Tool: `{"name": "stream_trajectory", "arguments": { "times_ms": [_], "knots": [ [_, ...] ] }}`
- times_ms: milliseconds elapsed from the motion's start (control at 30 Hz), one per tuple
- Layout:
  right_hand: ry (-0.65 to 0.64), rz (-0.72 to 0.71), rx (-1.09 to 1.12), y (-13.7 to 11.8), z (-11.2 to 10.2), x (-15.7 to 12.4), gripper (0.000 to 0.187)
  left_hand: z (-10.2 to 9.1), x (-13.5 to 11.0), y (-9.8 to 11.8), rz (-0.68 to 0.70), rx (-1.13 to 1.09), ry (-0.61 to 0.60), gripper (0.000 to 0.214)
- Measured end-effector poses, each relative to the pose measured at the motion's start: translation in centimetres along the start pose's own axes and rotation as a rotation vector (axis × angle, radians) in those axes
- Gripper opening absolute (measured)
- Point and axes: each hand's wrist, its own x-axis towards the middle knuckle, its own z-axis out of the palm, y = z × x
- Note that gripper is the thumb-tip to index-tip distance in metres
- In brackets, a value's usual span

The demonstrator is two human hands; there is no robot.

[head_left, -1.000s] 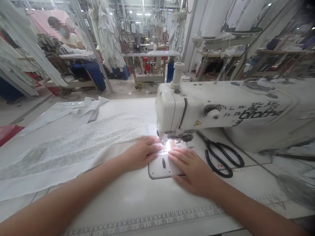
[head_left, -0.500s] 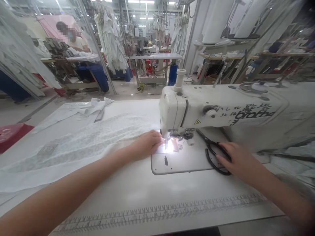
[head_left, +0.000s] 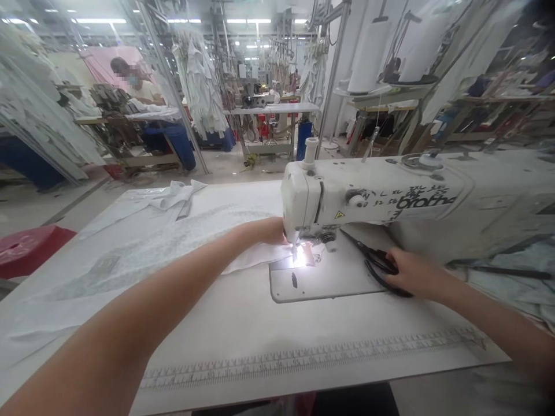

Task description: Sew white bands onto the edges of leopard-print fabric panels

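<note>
We find a large garment workshop under strip lights, with hung white garments and rows of work tables behind. A co-worker (head_left: 130, 81) sits at a far bench on the left. A red stool (head_left: 26, 248) stands off the table's left edge.

The white work table (head_left: 243, 329) carries a printed ruler strip (head_left: 303, 361) along its near edge. A white sewing machine (head_left: 390, 196) stands on the right half of the table. Its head is over a grey needle plate (head_left: 329, 286), and its lamp is lit at the needle. Two thread cones (head_left: 368, 52) stand on a rack behind the machine.

A long white fabric (head_left: 173, 248) lies flat across the left of the table, and its right end reaches under the machine head. Folded white pieces (head_left: 169, 193) lie at the far left, apart from it.

The left hand (head_left: 264, 231) lies palm down on the white fabric, just beside the machine head. Its fingers are extended and grip nothing. The fingertips are partly lost against the head and the glare.

The black scissors (head_left: 373, 260) lie on the table to the right of the needle plate, with the blades pointing toward the machine head. The right hand (head_left: 411, 274) rests on their handle end. Its fingers are curled over the handle loops and closed on them. The blades lie flat on the surface.
</note>
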Motion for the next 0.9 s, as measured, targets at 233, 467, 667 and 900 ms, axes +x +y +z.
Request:
{"name": "stream_trajectory", "arguments": {
  "times_ms": [233,467,667,900],
  "knots": [
    [-0.086,-0.238,0.181,-6.5,0.6,-6.1,0.028,0.5,-7.3,2.7,-0.265,0.018,0.11,0.028],
    [-0.14,-0.291,0.415,-13.9,2.0,-10.4,0.035,3.5,-17.6,6.4,-0.421,-0.686,0.26,0.028],
    [-0.047,-0.387,0.445,-16.8,2.3,-12.5,0.028,5.3,-19.9,8.7,-0.35,-0.682,0.299,0.025],
    [-0.054,-0.289,0.467,-15.3,5.2,-15.1,0.027,7.1,-19.9,9.4,-0.333,-0.841,0.184,0.028]
  ]
}}
